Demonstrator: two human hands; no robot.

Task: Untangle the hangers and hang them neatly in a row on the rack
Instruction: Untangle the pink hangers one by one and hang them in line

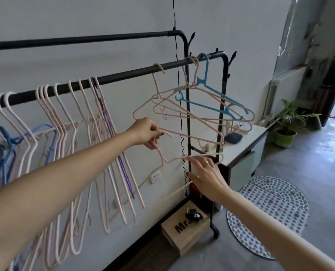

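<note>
A black rack rail (123, 75) runs from lower left to upper right. Several pale pink hangers (72, 118) hang along it in a row, with blue ones at the far left (4, 151). Near the right end a tangled cluster of pink hangers (184, 114) and a blue hanger (211, 90) hangs from the rail. My left hand (147, 132) pinches the hook of a loose pink hanger (174, 159) held below the cluster. My right hand (205, 175) rests its straight fingers on that hanger's shoulder and lower bar.
A second black rail (84, 39) runs higher behind. A black cable (179, 114) hangs beside the rack post (187, 114). A white cabinet (243, 145) stands at right, a cardboard box (184, 229) and a dotted round mat (270, 214) lie on the floor, and a potted plant (288, 124) stands beyond.
</note>
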